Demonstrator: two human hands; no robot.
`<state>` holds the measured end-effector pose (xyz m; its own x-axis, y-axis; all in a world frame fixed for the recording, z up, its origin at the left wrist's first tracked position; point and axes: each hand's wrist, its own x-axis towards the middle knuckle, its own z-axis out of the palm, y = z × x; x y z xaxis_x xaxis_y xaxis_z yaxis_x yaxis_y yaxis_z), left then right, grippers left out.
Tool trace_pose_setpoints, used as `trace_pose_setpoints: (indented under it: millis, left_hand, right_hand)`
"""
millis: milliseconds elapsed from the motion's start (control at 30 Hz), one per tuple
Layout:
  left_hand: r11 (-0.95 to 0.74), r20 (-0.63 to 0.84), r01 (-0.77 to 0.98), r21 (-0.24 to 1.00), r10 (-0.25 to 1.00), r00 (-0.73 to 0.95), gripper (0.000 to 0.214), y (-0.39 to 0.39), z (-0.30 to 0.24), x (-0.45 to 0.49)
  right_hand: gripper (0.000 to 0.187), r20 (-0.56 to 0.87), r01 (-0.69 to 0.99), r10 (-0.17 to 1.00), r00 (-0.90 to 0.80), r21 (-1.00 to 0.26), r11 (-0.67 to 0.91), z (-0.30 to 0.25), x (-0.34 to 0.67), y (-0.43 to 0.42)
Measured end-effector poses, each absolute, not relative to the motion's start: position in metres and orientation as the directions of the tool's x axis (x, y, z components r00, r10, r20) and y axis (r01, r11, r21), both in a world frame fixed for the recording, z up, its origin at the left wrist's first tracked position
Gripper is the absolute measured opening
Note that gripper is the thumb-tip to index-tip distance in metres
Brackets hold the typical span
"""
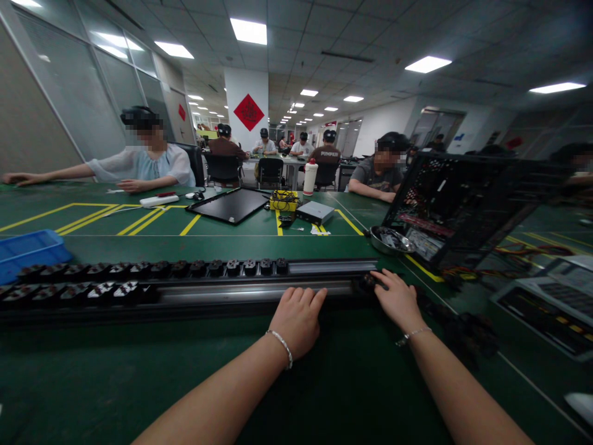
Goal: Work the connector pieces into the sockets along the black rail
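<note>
Two black rails are positioned across the green table [92,377], with both hands at the front rail.
In the head view, the front rail [222,293] and the rear rail [331,267] are laid parallel; black modules [180,267] are lined along both, at 9 o'clock from the left hand [299,321]. The left hand is placed over the front rail, its fingers held close together and one digit angled slightly apart; whether the rail is gripped cannot be told. The right hand [399,300] is set at 3 o'clock from the left, its fingers slightly spread; a dark part [365,282] is met by its fingertips at 9 o'clock, but a pinch cannot be confirmed. From the right hand, a metal bowl [386,246] is located at 12 o'clock and an opened computer case [477,204] at 1 o'clock.
</note>
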<state>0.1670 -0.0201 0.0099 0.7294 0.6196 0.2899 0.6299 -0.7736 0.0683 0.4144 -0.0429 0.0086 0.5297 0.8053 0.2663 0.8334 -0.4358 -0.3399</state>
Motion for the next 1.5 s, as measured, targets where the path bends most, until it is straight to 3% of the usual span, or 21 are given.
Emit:
trace_pose_setpoints:
  millis: [1500]
  left_hand:
    - [-0.772, 0.287, 0.631, 0.079, 0.623, 0.727, 0.055, -0.0209, 0.0108, 0.1675]
  right_hand:
    - [0.043, 0.232, 0.814, 0.807, 0.543, -0.38, -0.439, 0.0117, 0.4123, -0.0436]
